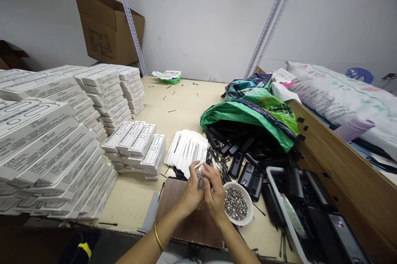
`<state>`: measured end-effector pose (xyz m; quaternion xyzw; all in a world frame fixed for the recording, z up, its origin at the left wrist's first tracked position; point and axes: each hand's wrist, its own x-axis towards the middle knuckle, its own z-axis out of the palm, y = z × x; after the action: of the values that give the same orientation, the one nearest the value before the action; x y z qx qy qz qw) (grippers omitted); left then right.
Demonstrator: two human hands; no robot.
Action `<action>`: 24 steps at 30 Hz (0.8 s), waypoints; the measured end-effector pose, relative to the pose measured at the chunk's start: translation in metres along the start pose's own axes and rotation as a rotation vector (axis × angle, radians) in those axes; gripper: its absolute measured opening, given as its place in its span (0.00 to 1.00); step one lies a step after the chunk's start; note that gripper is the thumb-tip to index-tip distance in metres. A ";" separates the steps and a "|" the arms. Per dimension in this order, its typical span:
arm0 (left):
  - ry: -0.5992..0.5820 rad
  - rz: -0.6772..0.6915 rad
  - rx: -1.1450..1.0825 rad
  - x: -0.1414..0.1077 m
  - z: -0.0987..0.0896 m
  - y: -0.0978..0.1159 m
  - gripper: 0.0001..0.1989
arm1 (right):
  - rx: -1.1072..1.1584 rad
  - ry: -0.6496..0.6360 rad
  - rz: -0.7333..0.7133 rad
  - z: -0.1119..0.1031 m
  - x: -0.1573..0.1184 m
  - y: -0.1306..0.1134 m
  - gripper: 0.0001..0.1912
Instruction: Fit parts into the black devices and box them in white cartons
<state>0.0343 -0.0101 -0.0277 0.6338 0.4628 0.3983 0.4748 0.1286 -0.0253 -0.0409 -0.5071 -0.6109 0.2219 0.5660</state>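
My left hand [192, 193] and my right hand [214, 193] meet above a brown board [173, 202] at the table's front edge. The fingers of both are closed together on something small, mostly hidden by them, which I cannot make out. Just beyond the fingertips lies a fanned stack of white printed cards [187, 148]. To the right of my right hand stands a white bowl [250, 214] full of small shiny metal pieces [237, 204]. Thin black sticks [221, 165] lie in a loose heap between the cards and the bowl.
White printed boxes [62, 152] are stacked high on the left, with a smaller stack [151, 152] nearer the middle. Black devices [237, 165] spill from a green bag [248, 115]. A grey-rimmed bin [279, 198] holds more. A wooden side board [338, 165] bounds the right.
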 end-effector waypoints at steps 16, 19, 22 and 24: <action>0.435 0.024 0.949 0.102 -0.130 0.031 0.23 | -0.433 -0.201 0.270 -0.106 -0.031 0.065 0.07; 0.216 0.051 0.855 0.115 -0.085 0.017 0.23 | -0.628 -0.260 0.150 -0.098 -0.044 0.079 0.07; 0.001 0.006 0.748 0.145 -0.027 0.002 0.22 | -0.674 -0.253 0.091 -0.093 -0.051 0.087 0.08; -0.040 -0.065 0.701 0.172 0.011 -0.008 0.27 | -0.665 -0.254 0.067 -0.091 -0.051 0.088 0.07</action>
<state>0.0868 0.1539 -0.0270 0.7508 0.5820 0.1874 0.2500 0.2368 -0.0633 -0.1150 -0.6517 -0.6982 0.0908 0.2820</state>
